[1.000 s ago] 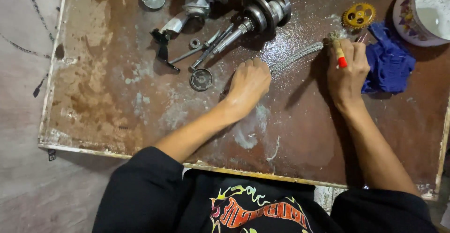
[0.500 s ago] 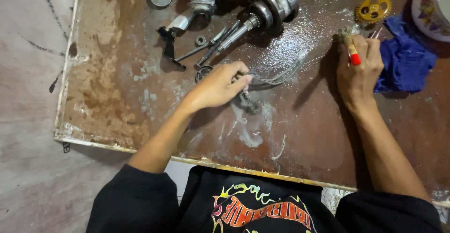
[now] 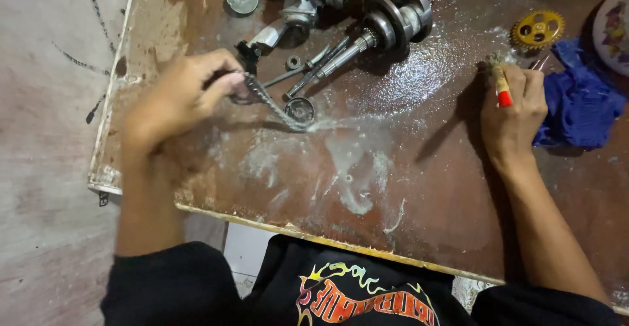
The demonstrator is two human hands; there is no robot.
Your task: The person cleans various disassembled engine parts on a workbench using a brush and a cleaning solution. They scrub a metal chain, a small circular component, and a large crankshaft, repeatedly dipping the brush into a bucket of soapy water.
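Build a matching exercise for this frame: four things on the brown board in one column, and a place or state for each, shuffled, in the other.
Things:
1. chain
2. brush
3. yellow gear
4. blue cloth

Places or states:
A. lying crumpled beside the right hand
B. gripped in the right hand, red-tipped handle showing
C. pinched in the left hand, trailing across the wet board
D. lying flat at the far edge, above the cloth

Pairs: 1-C, 2-B, 3-D, 4-A

Left hand [image 3: 175,96], upper left of the frame, pinches a greasy grey metal chain [image 3: 274,108]; right hand [image 3: 513,111] grips a red-tipped brush [image 3: 501,85] on the wet brown board [image 3: 406,188].
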